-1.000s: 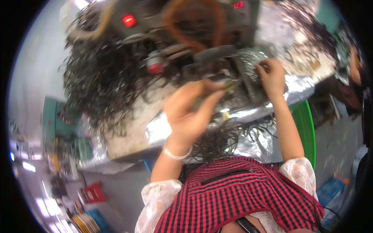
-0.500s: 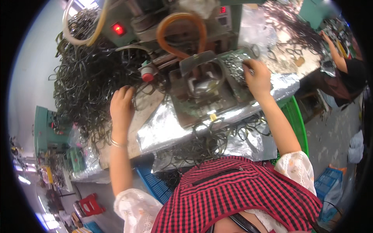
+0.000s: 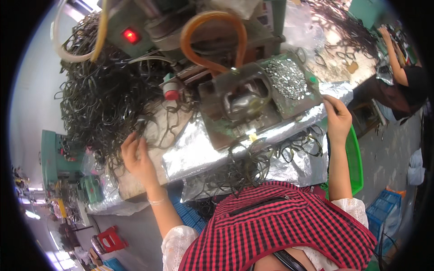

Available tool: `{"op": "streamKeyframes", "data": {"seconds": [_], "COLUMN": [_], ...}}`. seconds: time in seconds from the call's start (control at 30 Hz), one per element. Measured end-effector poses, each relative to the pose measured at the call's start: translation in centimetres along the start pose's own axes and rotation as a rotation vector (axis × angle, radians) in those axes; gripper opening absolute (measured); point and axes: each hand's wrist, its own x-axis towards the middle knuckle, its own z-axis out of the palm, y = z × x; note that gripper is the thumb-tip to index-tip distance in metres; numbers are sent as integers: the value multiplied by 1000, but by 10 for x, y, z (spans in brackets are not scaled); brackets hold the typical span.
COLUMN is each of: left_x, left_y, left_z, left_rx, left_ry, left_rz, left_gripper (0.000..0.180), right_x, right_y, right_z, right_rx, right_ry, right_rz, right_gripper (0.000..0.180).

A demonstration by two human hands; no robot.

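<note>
Black elastic loops point(image 3: 101, 97) lie heaped left of the green press machine point(image 3: 235, 86), spilling over the tabletop point(image 3: 156, 135). The left hand point(image 3: 138, 156) reaches into the heap's near edge, its fingers point(image 3: 131, 139) curled among the strands; whether they pinch one is hard to make out. The right hand point(image 3: 337, 118) rests at the machine's right, at the edge of the silver foil sheet point(image 3: 194, 151), fingers bent against it, what they grip hidden. Small metal clips point(image 3: 287, 77) pile on the machine's right tray. An orange hose point(image 3: 212, 31) arches above it. Another person point(image 3: 407, 77), far right, is cut off by the rim.
</note>
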Motion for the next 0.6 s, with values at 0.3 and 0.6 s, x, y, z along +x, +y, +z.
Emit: {"op": "streamKeyframes", "data": {"seconds": [0.3, 0.6], "left_x": [15, -21], "left_y": [54, 62], "left_z": [62, 62], "left_rx": [-975, -807], "left_ry": [-55, 73], "left_rz": [-511, -553], "left_gripper": [11, 9], "right_x": [17, -2], "right_y": [-115, -113], "right_z": [116, 130], "right_rx": [454, 675], "right_ry": [-353, -398], "right_rz": [-217, 91], "right_gripper": [27, 42]}}
